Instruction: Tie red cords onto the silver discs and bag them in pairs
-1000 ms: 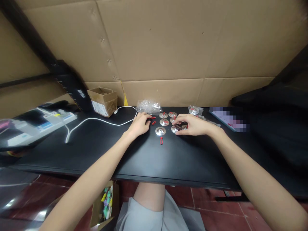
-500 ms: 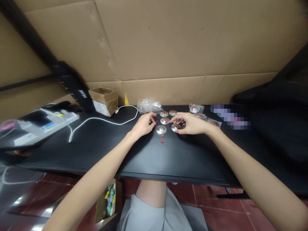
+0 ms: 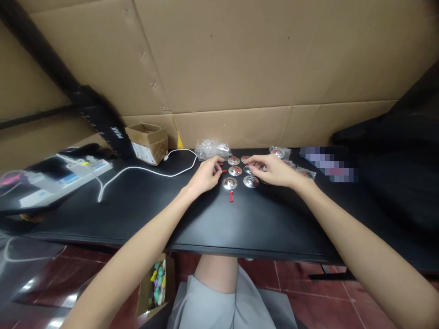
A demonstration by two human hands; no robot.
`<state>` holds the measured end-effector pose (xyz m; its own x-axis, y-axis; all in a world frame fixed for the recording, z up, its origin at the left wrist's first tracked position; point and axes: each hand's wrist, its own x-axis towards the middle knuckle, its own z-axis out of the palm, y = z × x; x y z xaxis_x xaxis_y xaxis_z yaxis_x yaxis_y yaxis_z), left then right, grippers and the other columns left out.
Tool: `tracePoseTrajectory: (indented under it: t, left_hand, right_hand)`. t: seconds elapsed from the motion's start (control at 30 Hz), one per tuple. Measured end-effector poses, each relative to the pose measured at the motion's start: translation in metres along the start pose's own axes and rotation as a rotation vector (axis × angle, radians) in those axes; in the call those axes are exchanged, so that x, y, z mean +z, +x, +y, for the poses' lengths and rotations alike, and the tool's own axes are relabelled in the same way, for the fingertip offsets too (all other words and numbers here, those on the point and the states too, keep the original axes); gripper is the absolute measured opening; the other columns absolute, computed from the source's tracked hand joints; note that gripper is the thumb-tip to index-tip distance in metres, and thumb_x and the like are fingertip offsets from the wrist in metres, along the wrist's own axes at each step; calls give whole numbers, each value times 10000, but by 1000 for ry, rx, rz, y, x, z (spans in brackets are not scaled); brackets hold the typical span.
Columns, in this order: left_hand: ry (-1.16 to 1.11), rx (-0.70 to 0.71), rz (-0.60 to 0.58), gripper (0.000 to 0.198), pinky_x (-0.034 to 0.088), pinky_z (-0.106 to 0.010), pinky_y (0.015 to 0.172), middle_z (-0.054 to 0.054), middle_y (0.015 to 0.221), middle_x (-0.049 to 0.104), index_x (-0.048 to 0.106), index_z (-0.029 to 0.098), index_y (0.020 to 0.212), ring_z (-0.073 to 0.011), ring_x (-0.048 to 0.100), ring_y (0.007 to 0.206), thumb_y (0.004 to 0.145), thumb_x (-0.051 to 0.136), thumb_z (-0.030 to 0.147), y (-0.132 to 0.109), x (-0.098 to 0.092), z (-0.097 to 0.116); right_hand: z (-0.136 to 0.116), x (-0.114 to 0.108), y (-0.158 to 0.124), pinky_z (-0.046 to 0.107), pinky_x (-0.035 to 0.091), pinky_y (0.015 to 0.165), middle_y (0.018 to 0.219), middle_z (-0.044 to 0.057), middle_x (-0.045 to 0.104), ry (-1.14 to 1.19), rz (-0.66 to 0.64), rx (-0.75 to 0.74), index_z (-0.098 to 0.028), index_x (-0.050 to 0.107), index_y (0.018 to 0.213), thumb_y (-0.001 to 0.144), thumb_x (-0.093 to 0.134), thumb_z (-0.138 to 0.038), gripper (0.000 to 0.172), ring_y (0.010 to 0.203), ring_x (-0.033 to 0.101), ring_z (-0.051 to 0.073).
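Observation:
Small silver finger cymbals lie in two columns on the black table. At the front are the left one point(image 3: 229, 183) and the right one point(image 3: 251, 182); behind them is a cymbal with a red cord point(image 3: 235, 171). My right hand point(image 3: 270, 170) has its thumb and fingers around another cymbal point(image 3: 247, 170), which they partly hide. My left hand point(image 3: 205, 176) rests to the left of the columns, its thumb and curved index finger apart. Red cord point(image 3: 224, 171) shows by its thumb tip. A separate red cord loop point(image 3: 231, 196) lies in front of the left column.
Clear plastic bags point(image 3: 213, 150) lie at the back, and bagged cymbals point(image 3: 279, 152) to the right. An opened cardboard box point(image 3: 147, 142), a white cable point(image 3: 161, 176) and a power strip point(image 3: 85, 176) are on the left. Black fabric point(image 3: 394, 169) covers the right end.
My right hand has moved back from the front right cymbal to the one behind it, uncovering the front one. The left hand's thumb has shifted slightly back.

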<state>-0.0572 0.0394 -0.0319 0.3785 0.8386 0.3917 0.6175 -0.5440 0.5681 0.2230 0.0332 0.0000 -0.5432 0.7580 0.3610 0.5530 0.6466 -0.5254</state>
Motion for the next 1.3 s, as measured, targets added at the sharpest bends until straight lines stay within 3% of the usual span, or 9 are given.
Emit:
tracePoseTrajectory:
  t: [0.1, 0.27, 0.4, 0.5, 0.63, 0.83, 1.0, 1.13, 1.3]
  left_hand:
    - [7, 11, 27, 349, 517, -319, 792, -47, 929, 701, 624, 169, 1257, -153, 609, 735, 915, 593, 106, 1, 1, -1]
    - [29, 13, 80, 338, 520, -347, 853, -83, 1026, 673, 622, 154, 1285, -175, 615, 821, 951, 596, 118, 1, 4, -6]
    - [12, 39, 70, 312, 511, -353, 882, -82, 1027, 662, 641, 185, 1287, -198, 632, 907, 991, 558, 136, 2, 3, -1]
    - [6, 81, 82, 194, 492, -352, 898, -70, 969, 690, 701, 190, 1081, -208, 635, 941, 1035, 513, 195, 2, 1, 7]
    - [-40, 4, 96, 264, 477, -316, 762, -41, 824, 706, 684, 180, 834, -185, 634, 786, 1029, 573, 319, 2, -2, 16]
    - [-177, -24, 139, 218, 480, -275, 662, -18, 787, 740, 696, 180, 848, -152, 669, 702, 968, 681, 361, 2, -2, 23]
    - [-193, 17, 139, 143, 505, -267, 677, -26, 873, 758, 720, 186, 1037, -148, 693, 756, 899, 751, 214, 2, 0, 21]
    - [-133, 63, 141, 94, 511, -286, 711, -44, 944, 766, 775, 206, 996, -161, 685, 799, 919, 722, 209, 2, 1, 19]
    - [-107, 111, 152, 198, 488, -296, 719, -46, 895, 749, 758, 188, 955, -168, 664, 787, 1015, 599, 291, 2, 0, 23]
  right_hand:
    - [4, 0, 0, 316, 532, 706, 876, 46, 783, -72, 19, -26, -178, 717, 1277, 958, 535, -232, 371, 701, 691, 191]
    - [11, 3, 0, 360, 568, 848, 1124, 78, 793, -111, 42, -62, -223, 712, 1305, 902, 590, -146, 429, 961, 749, 255]
    - [9, 8, 2, 359, 574, 835, 1073, 67, 803, -104, 160, -13, -226, 741, 1237, 870, 639, -133, 392, 926, 753, 252]
    - [4, 17, 4, 337, 581, 750, 1052, 82, 802, 26, 261, 78, -197, 738, 1223, 860, 675, -162, 371, 762, 741, 208]
    - [1, 32, 7, 334, 596, 672, 1157, 116, 785, 298, 320, 207, -194, 732, 1239, 838, 749, -236, 403, 704, 749, 199]
    - [-5, 43, 10, 369, 621, 765, 938, 131, 813, 634, 409, 416, -144, 818, 901, 755, 858, -298, 215, 782, 763, 232]
    - [-10, 43, 10, 388, 622, 885, 1012, 126, 816, 867, 401, 448, -142, 826, 956, 646, 962, -322, 384, 832, 763, 216]
    - [-12, 44, 10, 384, 614, 972, 1105, 117, 807, 994, 339, 392, -157, 812, 1058, 555, 1009, -245, 547, 970, 778, 239]
    - [-21, 43, 10, 326, 670, 818, 1062, 148, 810, 982, 375, 427, -134, 802, 1055, 707, 954, -405, 467, 875, 803, 239]
